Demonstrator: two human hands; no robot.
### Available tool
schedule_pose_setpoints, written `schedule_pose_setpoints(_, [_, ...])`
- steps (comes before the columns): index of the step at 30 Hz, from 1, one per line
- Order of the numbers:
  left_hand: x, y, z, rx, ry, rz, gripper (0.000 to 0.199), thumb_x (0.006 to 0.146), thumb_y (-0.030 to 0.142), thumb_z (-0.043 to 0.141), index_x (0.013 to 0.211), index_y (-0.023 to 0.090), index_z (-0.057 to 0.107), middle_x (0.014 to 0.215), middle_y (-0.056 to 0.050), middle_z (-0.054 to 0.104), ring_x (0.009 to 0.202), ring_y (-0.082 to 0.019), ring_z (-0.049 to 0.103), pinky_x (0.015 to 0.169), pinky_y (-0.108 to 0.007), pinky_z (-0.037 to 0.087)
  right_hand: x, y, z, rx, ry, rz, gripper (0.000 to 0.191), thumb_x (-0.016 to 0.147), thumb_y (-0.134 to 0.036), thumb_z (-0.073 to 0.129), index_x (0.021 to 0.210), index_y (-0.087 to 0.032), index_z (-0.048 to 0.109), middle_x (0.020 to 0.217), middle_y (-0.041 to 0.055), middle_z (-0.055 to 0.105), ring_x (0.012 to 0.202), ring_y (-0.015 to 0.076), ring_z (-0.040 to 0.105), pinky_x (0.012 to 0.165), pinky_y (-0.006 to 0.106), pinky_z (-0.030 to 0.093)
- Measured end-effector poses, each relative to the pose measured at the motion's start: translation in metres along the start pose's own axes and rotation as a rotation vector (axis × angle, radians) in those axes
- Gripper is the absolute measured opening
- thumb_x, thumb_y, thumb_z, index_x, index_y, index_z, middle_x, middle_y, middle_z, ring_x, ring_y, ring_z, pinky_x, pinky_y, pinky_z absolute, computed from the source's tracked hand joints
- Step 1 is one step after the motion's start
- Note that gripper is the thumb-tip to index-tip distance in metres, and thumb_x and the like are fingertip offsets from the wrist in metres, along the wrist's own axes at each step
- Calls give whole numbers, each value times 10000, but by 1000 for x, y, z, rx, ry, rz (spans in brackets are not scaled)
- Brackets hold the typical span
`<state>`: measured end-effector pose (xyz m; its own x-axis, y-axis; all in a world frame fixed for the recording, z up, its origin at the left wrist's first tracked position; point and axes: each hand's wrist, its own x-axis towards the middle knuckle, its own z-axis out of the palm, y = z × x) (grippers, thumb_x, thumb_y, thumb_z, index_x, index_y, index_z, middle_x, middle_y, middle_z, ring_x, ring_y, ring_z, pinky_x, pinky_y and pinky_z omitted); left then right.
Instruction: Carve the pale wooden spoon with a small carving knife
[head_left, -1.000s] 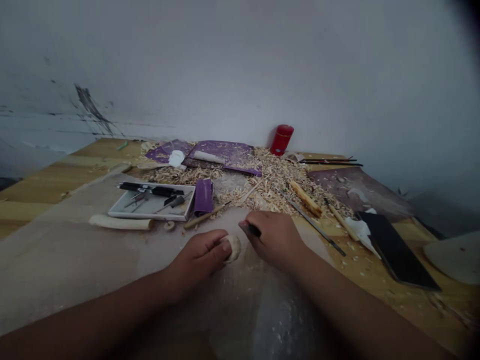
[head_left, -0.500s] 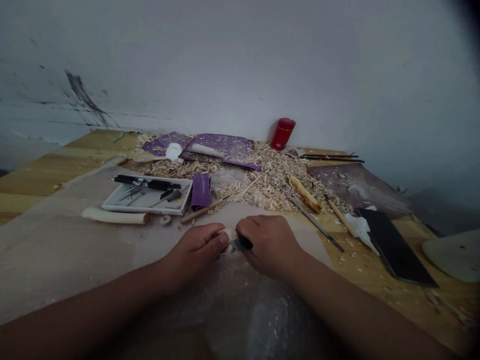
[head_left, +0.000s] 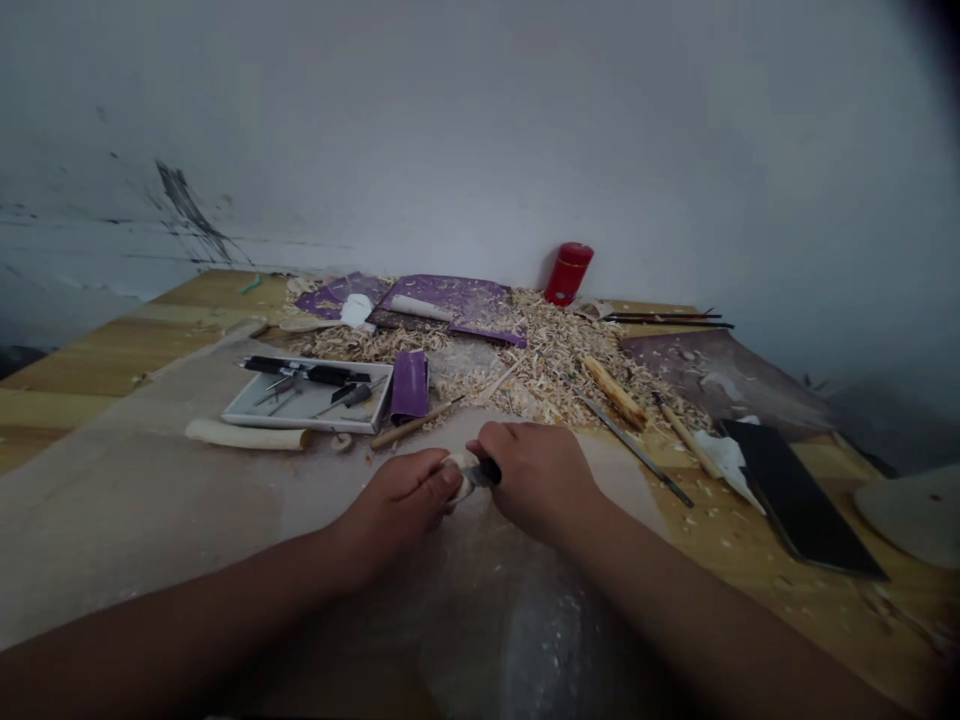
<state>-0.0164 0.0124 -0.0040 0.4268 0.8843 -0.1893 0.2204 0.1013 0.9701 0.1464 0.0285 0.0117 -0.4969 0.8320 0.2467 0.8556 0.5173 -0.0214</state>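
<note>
My left hand (head_left: 409, 495) is closed around a small pale piece of wood (head_left: 459, 466), its thumb pressed along the near side. My right hand (head_left: 536, 480) grips a carving knife (head_left: 489, 470) by its dark handle. The short blade meets the wood between my two hands. Most of the wood and the knife is hidden by the fingers. Just beyond my hands lie a wooden-handled tool (head_left: 412, 424) and a heap of wood shavings (head_left: 547, 350).
A white tray (head_left: 262, 412) of tools and a curved pale wooden piece (head_left: 247, 434) lie left. A red canister (head_left: 569, 273) leans at the wall. A metal file (head_left: 637, 450), a yellowish wooden stick (head_left: 613, 392) and a black slab (head_left: 802, 500) lie right. Plastic sheeting (head_left: 135, 500) covers the near table.
The view has shifted a little, so the table things sit slightly further right. The right hand and knife have tilted and drawn slightly up, with more of the blade and wood showing.
</note>
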Motion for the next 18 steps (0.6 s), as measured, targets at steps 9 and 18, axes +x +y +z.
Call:
schedule_pose_setpoints(9, [-9,9,1,92,-150,55,314,773,413,393,581,165,370,536,51,311,464,-65,270,411,-182,217,11,28,2,-100,-104,221,220,823,-302,351,790,-212,548,670,31,632,608,169,574,503,242,290])
schedule_pose_setpoints(18, [5,-2,-5,102,14,57,287,777,407,395,624,165,402,561,47,329,504,-75,302,450,-185,256,2,19,-1,21,-16,59,209,808,-334,360,796,-223,536,705,7,627,628,149,559,510,247,264])
